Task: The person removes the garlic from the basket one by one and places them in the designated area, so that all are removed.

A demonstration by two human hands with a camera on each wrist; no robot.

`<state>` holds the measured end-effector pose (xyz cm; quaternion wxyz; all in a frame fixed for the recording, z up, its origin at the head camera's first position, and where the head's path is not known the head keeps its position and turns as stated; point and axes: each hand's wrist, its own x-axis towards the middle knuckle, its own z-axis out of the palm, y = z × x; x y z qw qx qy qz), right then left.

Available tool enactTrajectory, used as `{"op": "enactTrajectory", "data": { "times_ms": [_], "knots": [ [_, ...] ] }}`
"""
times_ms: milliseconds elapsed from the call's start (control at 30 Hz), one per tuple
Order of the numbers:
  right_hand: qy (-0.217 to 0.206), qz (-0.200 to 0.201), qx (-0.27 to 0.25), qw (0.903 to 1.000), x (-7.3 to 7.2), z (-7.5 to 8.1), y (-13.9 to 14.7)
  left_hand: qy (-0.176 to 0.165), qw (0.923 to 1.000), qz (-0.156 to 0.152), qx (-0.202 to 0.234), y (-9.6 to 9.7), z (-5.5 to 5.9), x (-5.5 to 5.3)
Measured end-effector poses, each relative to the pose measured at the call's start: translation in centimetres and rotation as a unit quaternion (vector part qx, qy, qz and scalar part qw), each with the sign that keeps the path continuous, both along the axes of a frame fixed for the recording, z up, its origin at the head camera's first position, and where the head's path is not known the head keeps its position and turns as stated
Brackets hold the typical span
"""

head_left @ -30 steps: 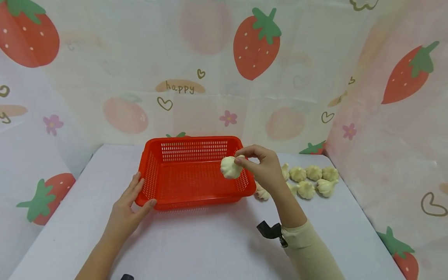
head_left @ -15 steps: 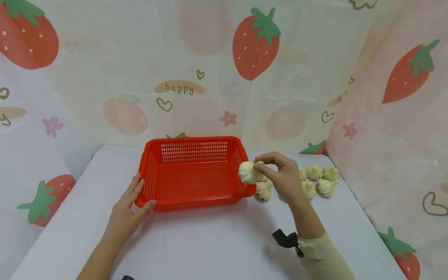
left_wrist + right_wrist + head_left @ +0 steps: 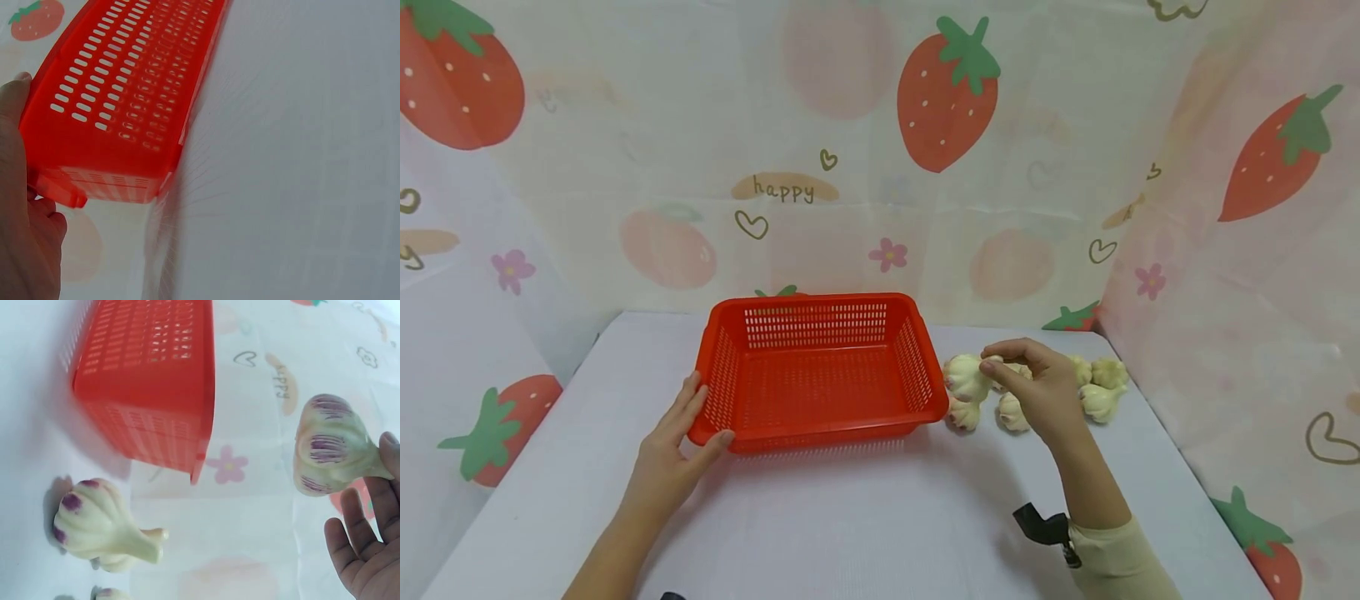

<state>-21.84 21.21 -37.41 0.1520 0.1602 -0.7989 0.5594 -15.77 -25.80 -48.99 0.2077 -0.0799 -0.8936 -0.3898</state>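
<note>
A red plastic basket (image 3: 820, 437) with slotted walls sits on the white table; nothing lies inside it. My left hand (image 3: 673, 458) grips its near left corner, thumb at the front rim and fingers along the left side. Between thumb and fingertips, my right hand (image 3: 1037, 383) pinches a garlic bulb (image 3: 966, 377) by its stem, just right of the basket. Purple streaks mark this bulb (image 3: 328, 447) in the right wrist view, and it hangs above the table. Below and beyond it lie other bulbs, some partly hidden by the right hand.
Several garlic bulbs lie right of the basket, among them one bulb (image 3: 1102, 403) at the far right and another bulb (image 3: 964, 414) close to the basket's right end. A printed cloth (image 3: 850, 208) with strawberries hangs behind the table and along both sides.
My right hand has carried the garlic bulb rightward, from over the basket's right end to above the bulbs beside it. My left hand and the basket have stayed in place.
</note>
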Motion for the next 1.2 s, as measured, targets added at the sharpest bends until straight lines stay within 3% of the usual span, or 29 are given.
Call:
{"op": "enactTrajectory", "data": {
  "times_ms": [367,733,933,1100,1200],
  "knots": [
    [0.014,-0.027,0.008,0.9995,0.0,-0.7,1.9,-0.005,1.0000,-0.002,0.000,0.2,-0.1,0.0],
    [0.014,-0.046,0.002,0.9988,-0.1,-0.2,3.9,0.003,1.0000,-0.004,0.000,0.3,-0.3,-0.3],
    [0.039,-0.057,-0.014,0.9975,-0.1,0.4,5.4,0.008,1.0000,-0.005,0.002,0.2,-0.2,-0.3],
    [0.055,-0.063,-0.056,0.9949,-0.4,0.8,6.8,0.010,0.9999,-0.003,0.001,0.1,-0.1,0.0],
    [0.061,-0.086,-0.060,0.9926,-0.6,1.0,7.7,0.013,0.9999,-0.002,0.000,0.0,0.0,0.1]
  ]
}}
